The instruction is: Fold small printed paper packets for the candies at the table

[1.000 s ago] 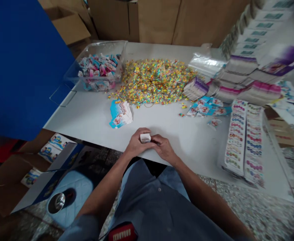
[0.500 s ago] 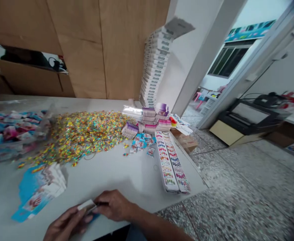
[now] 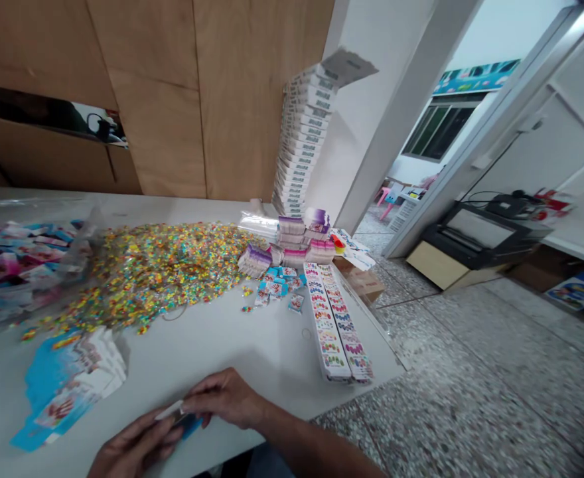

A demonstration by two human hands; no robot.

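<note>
My left hand (image 3: 135, 443) and my right hand (image 3: 225, 398) meet at the table's near edge, both pinching a small white-and-blue folded card (image 3: 178, 417). Its exact shape is partly hidden by my fingers. To the left of my hands lies a pile of flat blue-and-white printed card blanks (image 3: 70, 392), not touching them. Beyond it spreads a large heap of tiny multicoloured pieces (image 3: 167, 275).
A clear plastic bin of printed packets (image 3: 18, 265) stands at the left of the white table (image 3: 222, 345). Card stacks and long printed sheets (image 3: 336, 325) lie at the far right. A tall stack of boxes (image 3: 302, 146) rises behind. Speckled floor lies right.
Since the oldest frame my view has swung right, away from the blue panel. The card stays between my hands, now showing more blue, and my hands have shifted only slightly.
</note>
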